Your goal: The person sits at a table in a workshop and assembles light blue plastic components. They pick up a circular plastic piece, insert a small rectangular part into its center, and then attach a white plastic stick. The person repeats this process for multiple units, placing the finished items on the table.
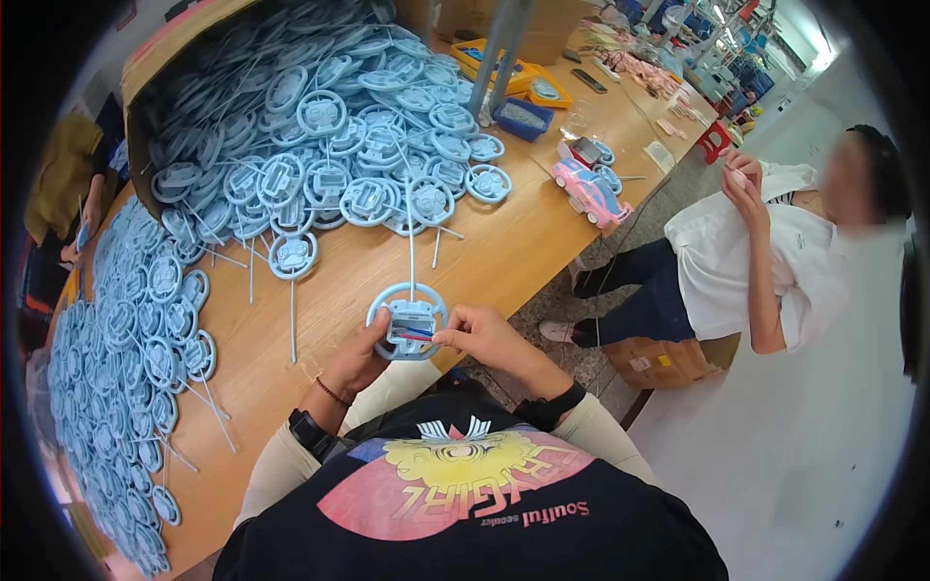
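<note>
In front of my body, my left hand [360,351] grips the left rim of a light blue toy steering wheel [395,294]. Its open rectangular compartment faces up, and a long thin rod runs away from the wheel's far side. A narrow red and blue piece [415,335] lies across the compartment; its kind is too small to tell. My right hand [484,335] is closed at the wheel's right side, thumb and finger pinched by the end of that piece. Whatever sits between those fingertips is hidden.
A big carton spills a heap of similar wheels [329,116] over the wooden table [484,254]; another pile [126,329] lies left. A pink and blue toy car [589,189], blue bin [523,118] and yellow trays stand right. A person in white [756,232] is beyond the table's right edge.
</note>
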Available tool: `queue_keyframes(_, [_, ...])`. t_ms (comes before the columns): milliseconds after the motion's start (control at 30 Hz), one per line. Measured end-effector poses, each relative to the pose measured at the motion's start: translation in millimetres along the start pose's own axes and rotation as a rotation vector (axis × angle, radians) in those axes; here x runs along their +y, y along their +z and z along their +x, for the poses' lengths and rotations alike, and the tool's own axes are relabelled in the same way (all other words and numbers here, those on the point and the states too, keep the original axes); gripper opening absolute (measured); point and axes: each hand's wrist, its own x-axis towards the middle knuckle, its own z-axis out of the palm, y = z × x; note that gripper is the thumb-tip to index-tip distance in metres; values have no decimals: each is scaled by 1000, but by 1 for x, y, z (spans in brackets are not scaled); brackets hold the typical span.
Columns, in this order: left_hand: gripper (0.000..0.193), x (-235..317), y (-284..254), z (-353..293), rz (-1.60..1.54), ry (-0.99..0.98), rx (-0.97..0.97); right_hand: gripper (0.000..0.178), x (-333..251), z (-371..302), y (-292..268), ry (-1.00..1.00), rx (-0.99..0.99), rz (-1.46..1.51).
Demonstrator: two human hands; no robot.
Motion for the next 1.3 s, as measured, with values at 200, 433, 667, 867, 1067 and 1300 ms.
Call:
queue_keyframes(200, [51, -8, -4, -1, -78, 63, -9, 24, 2, 2, 7, -16, 46, -41])
queue_keyframes(433, [45, -12, -68, -28, 143, 162, 231, 23, 11, 8, 17, 20, -40, -70])
queue_keyframes(667, [46, 146, -107, -103, -562, 1103, 180, 21, 11, -2, -1, 142, 9, -46])
queue_keyframes(867, [32, 140, -191, -20, 1403, 483, 595, 19, 17, 0, 6, 153, -34, 35])
queue_keyframes(1067, [32, 105, -202, 20, 2447, 684, 690, 21, 27, -5, 4, 113, 35, 26])
queue_keyframes(1300, [19, 111, -111, -2, 1811, 352, 550, 18, 11, -7, 3, 177, 1, -33])
